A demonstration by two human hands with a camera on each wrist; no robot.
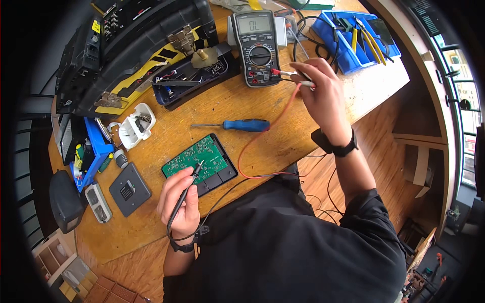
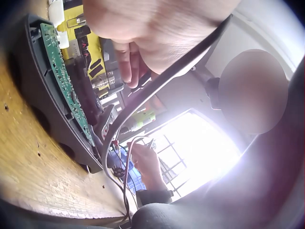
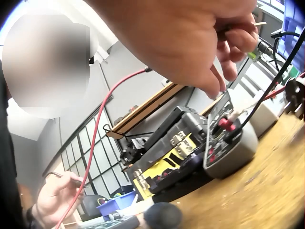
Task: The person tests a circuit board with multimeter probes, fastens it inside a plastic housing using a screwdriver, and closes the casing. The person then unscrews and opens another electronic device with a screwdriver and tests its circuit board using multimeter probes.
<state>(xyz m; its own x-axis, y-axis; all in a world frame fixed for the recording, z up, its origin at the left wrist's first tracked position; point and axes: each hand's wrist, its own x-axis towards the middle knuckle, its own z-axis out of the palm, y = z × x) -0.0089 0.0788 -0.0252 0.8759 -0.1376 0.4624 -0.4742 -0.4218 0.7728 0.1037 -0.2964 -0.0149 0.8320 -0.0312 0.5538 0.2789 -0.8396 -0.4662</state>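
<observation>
In the head view my left hand (image 1: pixel 181 202) pinches a black probe (image 1: pixel 196 171), its metal tip over the green circuit board (image 1: pixel 214 154) in its dark casing; whether it touches the board I cannot tell. My right hand (image 1: pixel 323 96) holds another probe with a white section (image 1: pixel 306 84) and a red lead (image 1: pixel 241 156), just right of the multimeter (image 1: pixel 259 50). The meter's display reads OL. In the right wrist view the right hand (image 3: pixel 190 43) is above the meter (image 3: pixel 233 143). The board (image 2: pixel 66 86) stands below the left hand (image 2: pixel 162 28) in the left wrist view.
A blue screwdriver (image 1: pixel 246 124) lies between board and meter. Behind are a black-and-yellow case (image 1: pixel 151 45) and a dark parts tray (image 1: pixel 189 86). A blue bin (image 1: pixel 348 45) with pliers stands at the right; a blue bin (image 1: pixel 96 151), a white tray (image 1: pixel 135 126) and a grey cover (image 1: pixel 130 189) are left.
</observation>
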